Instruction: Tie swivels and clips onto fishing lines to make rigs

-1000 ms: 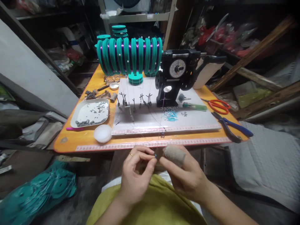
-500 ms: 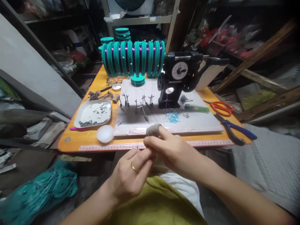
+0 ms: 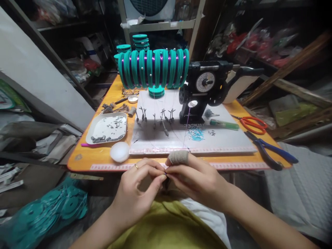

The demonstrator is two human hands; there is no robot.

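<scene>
In front of the table edge, my left hand (image 3: 141,183), with a gold ring, pinches with thumb and index fingertips. My right hand (image 3: 201,180) pinches right against it, a grey wrap (image 3: 179,157) around one finger. Between the fingertips shows a tiny dark purple strand (image 3: 165,173), mostly covered by them. A purple thread (image 3: 187,128) runs down from the black machine (image 3: 199,86) toward my right hand. Beyond, a row of teal spools (image 3: 154,69) wound with purple hangs on the machine's left, with fine lines trailing down to small dark weighted pieces (image 3: 155,124).
Left on the table (image 3: 80,157) are a white tray (image 3: 107,129) of grey bits and a white bowl (image 3: 119,152). Blue-white bits (image 3: 195,133), a green tube (image 3: 224,125), orange scissors (image 3: 252,125) and blue-handled pliers (image 3: 277,150) lie right. A bag of teal spools (image 3: 59,207) is lower left.
My hands have gone from overlapping to side by side, fingertips meeting. My left hand has turned, opening a gap behind its pinch. The view has shifted slightly.
</scene>
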